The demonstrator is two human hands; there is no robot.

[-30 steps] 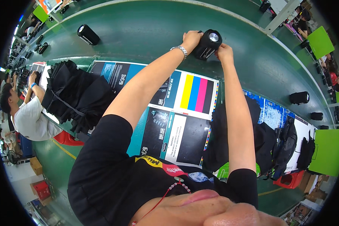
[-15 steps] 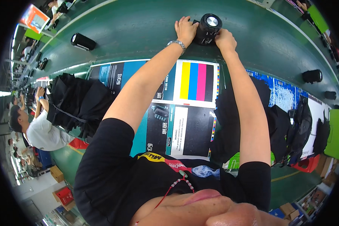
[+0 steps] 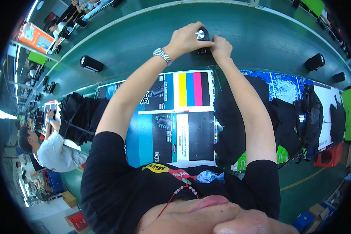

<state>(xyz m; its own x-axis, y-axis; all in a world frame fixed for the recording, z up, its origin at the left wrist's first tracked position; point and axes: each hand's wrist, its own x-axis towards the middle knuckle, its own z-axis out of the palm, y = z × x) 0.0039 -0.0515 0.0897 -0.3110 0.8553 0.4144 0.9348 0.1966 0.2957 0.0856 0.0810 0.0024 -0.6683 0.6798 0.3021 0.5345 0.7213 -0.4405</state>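
A black cylindrical portable speaker (image 3: 202,50) with a silver round end stands on the green conveyor belt (image 3: 144,37) in front of me. My left hand (image 3: 184,39), with a metal watch at the wrist, is wrapped over its left side, the thumb reaching across the front. At the speaker's right side my right hand (image 3: 222,48) grips with bent fingers, close to the left thumb. Between them the hands cover most of the speaker's body.
Another black speaker (image 3: 91,63) lies on the belt at left, and a further one (image 3: 315,62) at right. Printed sheets (image 3: 163,136) cover the near ledge, between black fabric bundles at left (image 3: 82,115) and right (image 3: 238,117). A co-worker (image 3: 56,150) sits at left.
My left hand has moved from the speaker's side to over its upper part, thumb across it. Both hands and the speaker appear slightly further left, and the view has shifted.
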